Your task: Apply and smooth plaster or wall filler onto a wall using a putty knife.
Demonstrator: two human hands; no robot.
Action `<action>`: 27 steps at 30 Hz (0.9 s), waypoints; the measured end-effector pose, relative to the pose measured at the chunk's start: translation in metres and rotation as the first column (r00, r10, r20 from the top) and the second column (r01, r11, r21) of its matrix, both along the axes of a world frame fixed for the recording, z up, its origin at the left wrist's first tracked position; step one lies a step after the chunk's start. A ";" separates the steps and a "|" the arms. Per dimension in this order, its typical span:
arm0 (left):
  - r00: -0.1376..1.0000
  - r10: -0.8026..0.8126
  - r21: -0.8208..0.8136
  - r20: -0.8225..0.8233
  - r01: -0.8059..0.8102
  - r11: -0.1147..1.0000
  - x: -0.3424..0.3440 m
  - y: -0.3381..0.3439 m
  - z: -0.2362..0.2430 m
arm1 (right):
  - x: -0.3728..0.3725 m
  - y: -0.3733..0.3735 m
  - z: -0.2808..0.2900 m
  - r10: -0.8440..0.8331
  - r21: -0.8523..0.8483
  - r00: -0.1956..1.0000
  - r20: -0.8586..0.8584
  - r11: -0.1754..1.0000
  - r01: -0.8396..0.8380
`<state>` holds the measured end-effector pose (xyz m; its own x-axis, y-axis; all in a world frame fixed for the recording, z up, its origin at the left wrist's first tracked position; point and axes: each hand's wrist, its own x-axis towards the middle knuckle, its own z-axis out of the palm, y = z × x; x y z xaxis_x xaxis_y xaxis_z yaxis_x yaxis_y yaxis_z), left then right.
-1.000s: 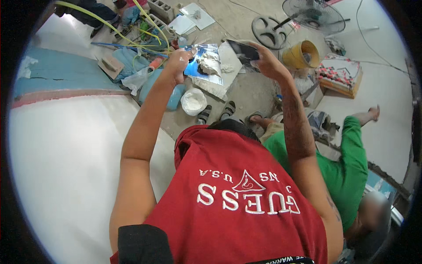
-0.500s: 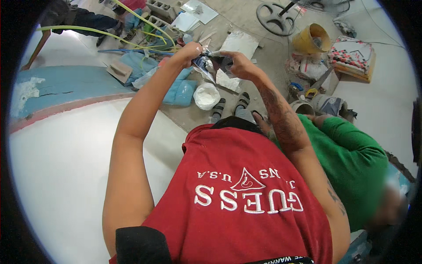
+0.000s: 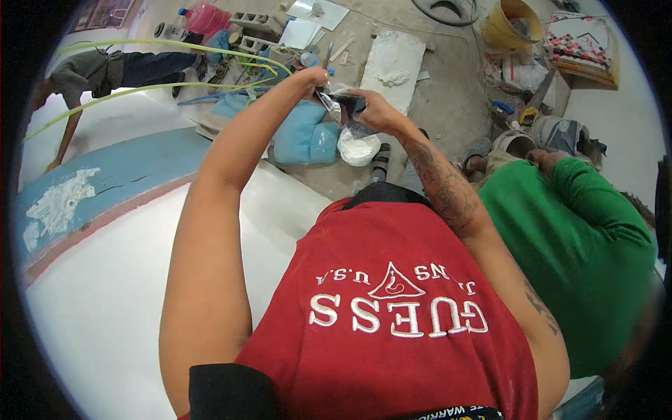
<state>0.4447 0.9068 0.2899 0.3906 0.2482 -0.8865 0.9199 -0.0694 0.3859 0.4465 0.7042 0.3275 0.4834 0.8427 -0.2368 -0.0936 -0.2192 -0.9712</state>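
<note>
My left hand (image 3: 313,80) and my right hand (image 3: 378,110) are stretched out in front of me, both closed on a shiny silver and dark foil bag (image 3: 332,106). The left grips its left edge and the right its right edge; the bag hangs crumpled between them. What is inside it cannot be made out. Just below the bag on the floor stands a round white container (image 3: 358,148) with white material in it. Beside that lies a light blue padded bundle (image 3: 302,138).
At my right a person in a green top (image 3: 560,252) bends near a pail (image 3: 516,143). Another person (image 3: 94,73) leans at far left, beyond yellow-green hoses (image 3: 154,87). Ahead lie a powder-covered white board (image 3: 393,70), a yellow bucket (image 3: 511,24) and concrete blocks (image 3: 257,24).
My view has shifted, so more of the person at far left and the green-clad person shows. Both hands keep hold of the foil bag, which has tilted and crumpled a little differently.
</note>
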 end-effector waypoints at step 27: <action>0.301 0.024 0.183 0.953 -0.639 0.747 -0.126 -0.089 0.163 | 0.031 -0.014 0.178 -0.263 0.506 0.884 -0.386 0.741 0.441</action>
<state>0.3183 0.8175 0.4527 0.5865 0.7835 0.2052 0.0479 -0.2865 0.9569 0.4771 0.6897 0.5052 0.7634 0.6434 0.0573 -0.3278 0.4622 -0.8239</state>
